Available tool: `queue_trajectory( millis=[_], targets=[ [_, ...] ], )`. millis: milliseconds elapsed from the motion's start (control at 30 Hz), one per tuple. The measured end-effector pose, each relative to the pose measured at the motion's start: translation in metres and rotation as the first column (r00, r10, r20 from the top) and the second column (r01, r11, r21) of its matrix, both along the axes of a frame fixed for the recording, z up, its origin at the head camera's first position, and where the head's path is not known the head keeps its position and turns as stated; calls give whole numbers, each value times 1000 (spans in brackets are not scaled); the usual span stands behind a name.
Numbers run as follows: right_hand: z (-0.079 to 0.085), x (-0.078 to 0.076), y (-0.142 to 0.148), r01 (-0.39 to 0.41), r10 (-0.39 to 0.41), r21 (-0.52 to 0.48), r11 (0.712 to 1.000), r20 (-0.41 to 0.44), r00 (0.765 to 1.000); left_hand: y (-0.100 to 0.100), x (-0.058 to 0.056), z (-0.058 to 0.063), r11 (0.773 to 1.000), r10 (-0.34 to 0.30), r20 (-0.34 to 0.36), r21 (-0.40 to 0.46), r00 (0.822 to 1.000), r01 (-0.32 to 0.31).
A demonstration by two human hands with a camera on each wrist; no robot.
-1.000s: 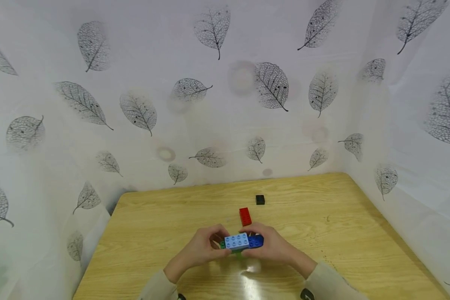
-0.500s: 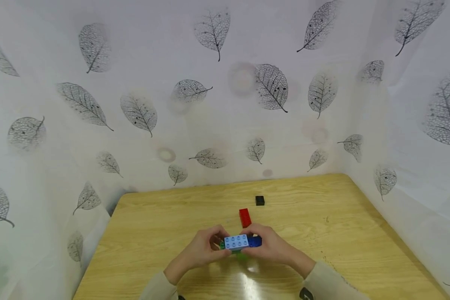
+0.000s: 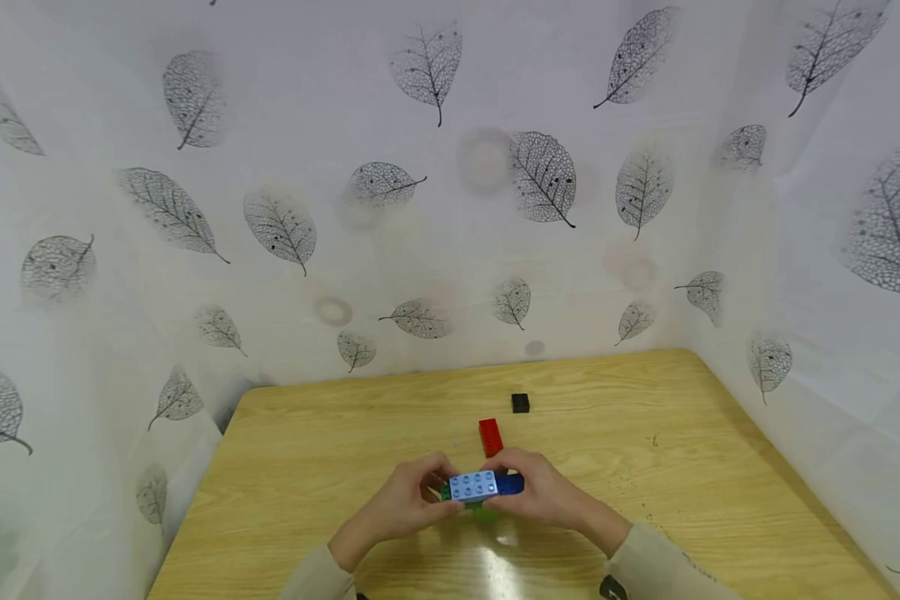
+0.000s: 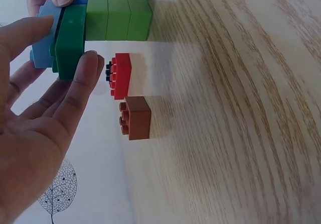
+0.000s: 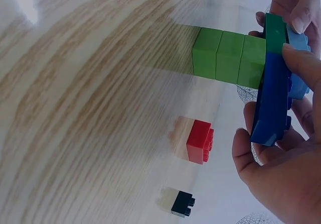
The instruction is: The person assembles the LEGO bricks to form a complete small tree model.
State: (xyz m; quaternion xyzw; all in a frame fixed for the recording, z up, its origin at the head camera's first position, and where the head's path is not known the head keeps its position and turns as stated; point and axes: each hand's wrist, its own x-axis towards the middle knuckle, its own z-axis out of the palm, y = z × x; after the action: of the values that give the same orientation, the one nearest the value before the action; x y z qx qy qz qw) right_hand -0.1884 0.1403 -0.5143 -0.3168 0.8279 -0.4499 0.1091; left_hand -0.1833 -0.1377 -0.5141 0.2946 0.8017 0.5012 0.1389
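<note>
A light blue toy building brick (image 3: 473,486) lies across a dark green brick (image 4: 71,43) and a dark blue brick (image 5: 273,101) placed end to end. Beneath these stands a column of light green bricks (image 5: 229,57) rising from the table. My left hand (image 3: 403,502) pinches the light blue brick at its left end, thumb near and fingers beyond, close to the dark green brick. From the other side my right hand (image 3: 540,493) pinches the same brick near its right end, its fingers around the dark blue brick too. Fingers partly hide the joints between bricks.
On the wooden table (image 3: 307,450), a red brick (image 3: 491,437) lies just beyond the hands, with a small black brick (image 3: 521,403) farther back. A brown brick (image 4: 137,117) shows in the left wrist view. A leaf-patterned white sheet (image 3: 450,233) hangs around the table.
The right hand has shifted slightly left along the dark blue brick, covering more of it. The left hand and the bricks stay almost still; the head view tilts up slightly.
</note>
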Motion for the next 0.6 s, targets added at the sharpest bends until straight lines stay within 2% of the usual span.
queue_trajectory(
  millis=[300,600],
  targets=[
    [2,0,-1,15,-14,44,999,-20,1000,4,1,-2,997,21,-57,-72,998,-25],
    [9,2,-2,26,-21,78,997,-65,998,6,1,-1,999,23,-74,-44,997,-26]
  ],
)
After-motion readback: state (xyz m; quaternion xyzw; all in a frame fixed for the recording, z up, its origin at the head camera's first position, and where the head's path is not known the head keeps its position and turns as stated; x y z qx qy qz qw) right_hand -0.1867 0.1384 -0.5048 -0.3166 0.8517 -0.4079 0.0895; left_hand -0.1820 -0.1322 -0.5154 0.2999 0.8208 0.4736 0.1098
